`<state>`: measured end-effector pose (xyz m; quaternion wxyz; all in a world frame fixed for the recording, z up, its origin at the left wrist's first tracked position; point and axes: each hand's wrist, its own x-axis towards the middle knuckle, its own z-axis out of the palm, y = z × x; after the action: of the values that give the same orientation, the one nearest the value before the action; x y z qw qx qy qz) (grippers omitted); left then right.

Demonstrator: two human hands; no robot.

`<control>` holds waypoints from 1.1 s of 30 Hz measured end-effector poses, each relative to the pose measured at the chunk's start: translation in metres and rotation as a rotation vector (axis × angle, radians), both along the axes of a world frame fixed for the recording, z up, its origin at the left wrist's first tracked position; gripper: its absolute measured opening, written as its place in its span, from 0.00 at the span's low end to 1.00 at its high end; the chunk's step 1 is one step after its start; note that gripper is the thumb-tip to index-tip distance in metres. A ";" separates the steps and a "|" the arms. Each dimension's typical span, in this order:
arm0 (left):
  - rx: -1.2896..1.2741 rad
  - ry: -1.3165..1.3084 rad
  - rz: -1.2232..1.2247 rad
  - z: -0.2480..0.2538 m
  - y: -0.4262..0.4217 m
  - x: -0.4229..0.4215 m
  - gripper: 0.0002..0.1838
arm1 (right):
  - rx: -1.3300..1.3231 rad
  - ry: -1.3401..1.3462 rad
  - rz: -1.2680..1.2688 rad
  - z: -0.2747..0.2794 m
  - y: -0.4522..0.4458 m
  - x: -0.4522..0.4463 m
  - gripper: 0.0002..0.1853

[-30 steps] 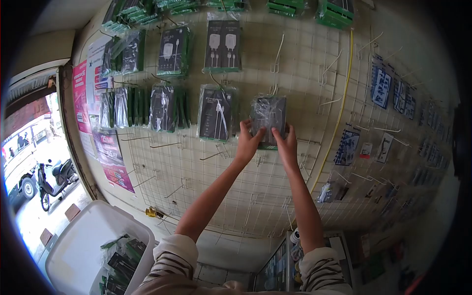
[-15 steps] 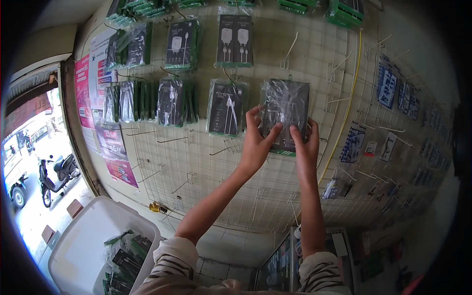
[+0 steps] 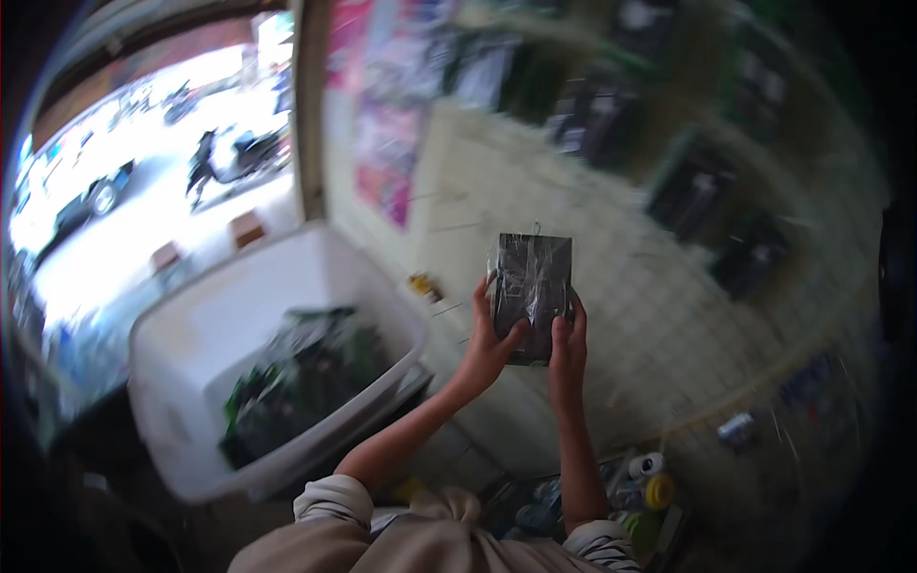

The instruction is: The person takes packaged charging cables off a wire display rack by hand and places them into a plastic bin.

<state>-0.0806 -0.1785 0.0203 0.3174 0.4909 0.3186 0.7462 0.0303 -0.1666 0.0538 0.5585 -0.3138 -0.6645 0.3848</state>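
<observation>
A dark charger box point(image 3: 535, 272) in clear, glossy plastic is held upright in front of the wall, away from the hanging rows. My left hand point(image 3: 492, 339) is closed on its left edge, thumb across the lower front. The right edge is gripped by my right hand point(image 3: 568, 344), its thumb also on the front. Print on the box is too blurred to read. Left of my hands stands a large white plastic bin point(image 3: 234, 286), with a heap of dark and green packages point(image 3: 315, 377) inside.
Similar charger boxes point(image 3: 695, 191) hang from the wire grid point(image 3: 650, 334) at upper right. Posters point(image 3: 392, 143) cover the wall beside the doorway, with a parked motorbike point(image 3: 234, 158) outside. A yellow object point(image 3: 425, 286) sits by the wall. Bottles point(image 3: 654, 487) stand below right.
My view has turned left and down. Both hands have carried the charger box away from beside the lower hanging row, lower and nearer the bin. Both still grip it.
</observation>
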 end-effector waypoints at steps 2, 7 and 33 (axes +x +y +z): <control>-0.126 0.131 0.210 -0.046 -0.012 -0.041 0.44 | -0.084 -0.090 0.119 -0.043 0.008 -0.042 0.28; -0.305 0.214 0.472 -0.110 -0.052 -0.111 0.51 | 0.028 -0.350 0.266 -0.128 0.010 -0.126 0.29; -0.663 0.766 0.699 -0.148 -0.022 -0.174 0.40 | 0.047 -0.720 0.417 -0.174 0.044 -0.167 0.26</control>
<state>-0.2544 -0.2010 -0.1279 0.0526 0.4657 0.7672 0.4379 -0.1368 -0.1229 -0.1202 0.2076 -0.2743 -0.8752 0.3402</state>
